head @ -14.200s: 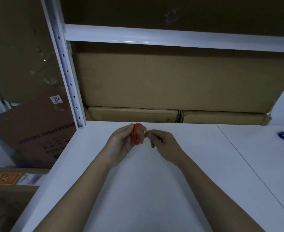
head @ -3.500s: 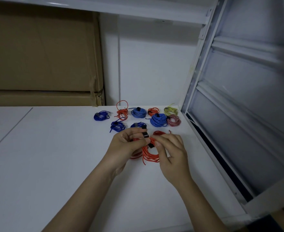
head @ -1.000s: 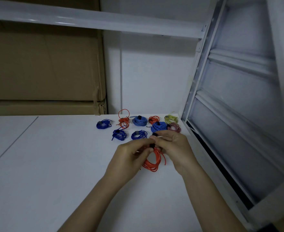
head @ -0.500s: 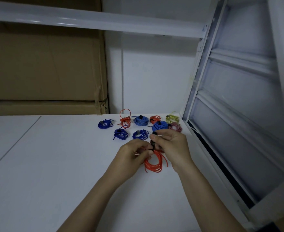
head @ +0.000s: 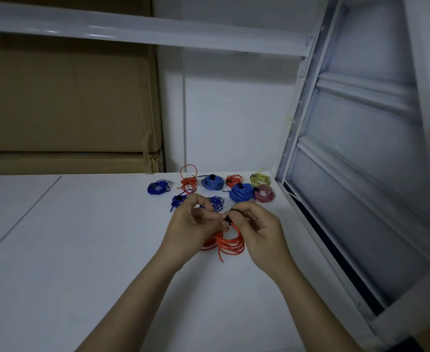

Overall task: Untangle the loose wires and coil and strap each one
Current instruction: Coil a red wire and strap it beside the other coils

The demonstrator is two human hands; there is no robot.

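An orange coil of wire [head: 230,243] hangs between my hands just above the white shelf [head: 82,250]. A black strap [head: 230,216] sits at the coil's top. My left hand [head: 196,222] pinches the coil's top from the left. My right hand [head: 257,224] pinches the black strap from the right. One loose orange end sticks out below the coil. A second orange coil [head: 208,245] lies on the shelf, half hidden under my left hand.
Several strapped coils lie at the shelf's back: dark blue [head: 158,188], orange [head: 189,182], light blue [head: 212,182], light blue [head: 241,192], orange [head: 234,179], yellow [head: 260,179], pink [head: 264,196]. Cardboard boxes [head: 69,110] stand behind left. A white upright [head: 295,110] bounds the right.
The hands have parted slightly and my left fingers have lifted. The orange coil stays held at its top with the black strap.
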